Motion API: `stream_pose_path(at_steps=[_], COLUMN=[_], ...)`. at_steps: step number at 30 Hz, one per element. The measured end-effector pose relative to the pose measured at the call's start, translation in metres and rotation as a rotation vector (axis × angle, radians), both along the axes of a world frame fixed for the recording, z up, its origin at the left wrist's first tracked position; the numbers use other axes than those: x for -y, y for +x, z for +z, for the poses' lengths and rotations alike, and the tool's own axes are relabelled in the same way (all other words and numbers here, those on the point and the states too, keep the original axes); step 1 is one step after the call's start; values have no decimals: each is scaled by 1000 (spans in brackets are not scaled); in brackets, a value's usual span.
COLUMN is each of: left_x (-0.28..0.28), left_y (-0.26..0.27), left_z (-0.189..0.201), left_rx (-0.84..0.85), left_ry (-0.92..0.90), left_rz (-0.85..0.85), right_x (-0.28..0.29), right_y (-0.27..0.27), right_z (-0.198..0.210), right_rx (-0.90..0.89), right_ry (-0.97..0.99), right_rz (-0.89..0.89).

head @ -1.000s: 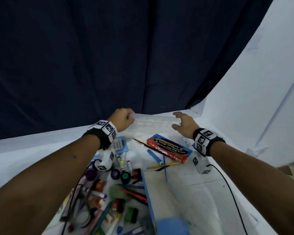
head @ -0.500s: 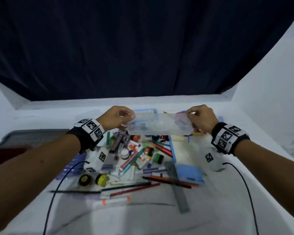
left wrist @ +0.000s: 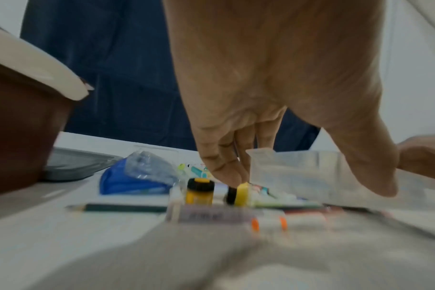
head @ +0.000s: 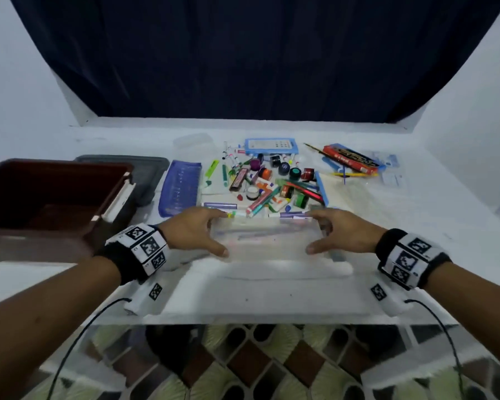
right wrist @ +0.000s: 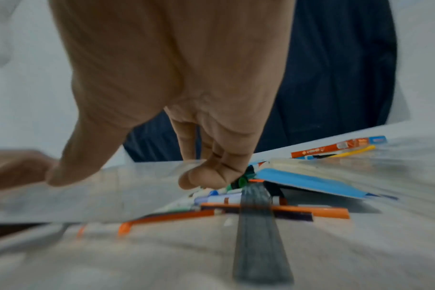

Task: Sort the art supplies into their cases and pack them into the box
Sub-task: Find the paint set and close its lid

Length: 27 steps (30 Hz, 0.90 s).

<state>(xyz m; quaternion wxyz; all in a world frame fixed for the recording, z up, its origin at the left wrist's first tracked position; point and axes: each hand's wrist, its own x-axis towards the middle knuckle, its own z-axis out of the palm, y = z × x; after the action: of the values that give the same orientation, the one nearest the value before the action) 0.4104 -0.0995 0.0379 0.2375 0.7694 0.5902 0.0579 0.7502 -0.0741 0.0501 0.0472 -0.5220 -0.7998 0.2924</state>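
A clear plastic case hangs low over the near part of the white table, held lengthwise between both hands. My left hand grips its left end, thumb on the near side and fingers on the far side. My right hand grips the right end the same way. In the left wrist view the clear case sits between thumb and fingers. The right wrist view shows the clear case blurred. Loose markers, pencils and paint pots form a pile just beyond it.
A brown box stands open at the left, with a grey lid behind it. A blue case, a blue-framed case and a red pencil box lie around the pile. A dark ruler crosses orange pencils near my right hand.
Both hands took the clear case from the far back of the table and carried it toward me, down to the near side of the pile. The head view tilted downward.
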Motion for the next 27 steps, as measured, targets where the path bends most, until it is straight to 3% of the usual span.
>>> stream_pose_path(at_steps=[2,7,15,27], left_x=[20,35,9,-16], left_y=[-2,1,14,9], left_z=[-13,-34,-24,-22], left_rx=[-35,-88,-267,-212], left_ry=[-27,-64,-101,-44], left_rz=[-19,-45,-142,-111], right_x=[21,42,18,-11], right_y=[-6,-17,-24,-33], right_z=[-12,-28,-17,-19], right_rx=[118,256,314,306], right_ry=[33,15,-14,35], right_rz=[71,51,43,46])
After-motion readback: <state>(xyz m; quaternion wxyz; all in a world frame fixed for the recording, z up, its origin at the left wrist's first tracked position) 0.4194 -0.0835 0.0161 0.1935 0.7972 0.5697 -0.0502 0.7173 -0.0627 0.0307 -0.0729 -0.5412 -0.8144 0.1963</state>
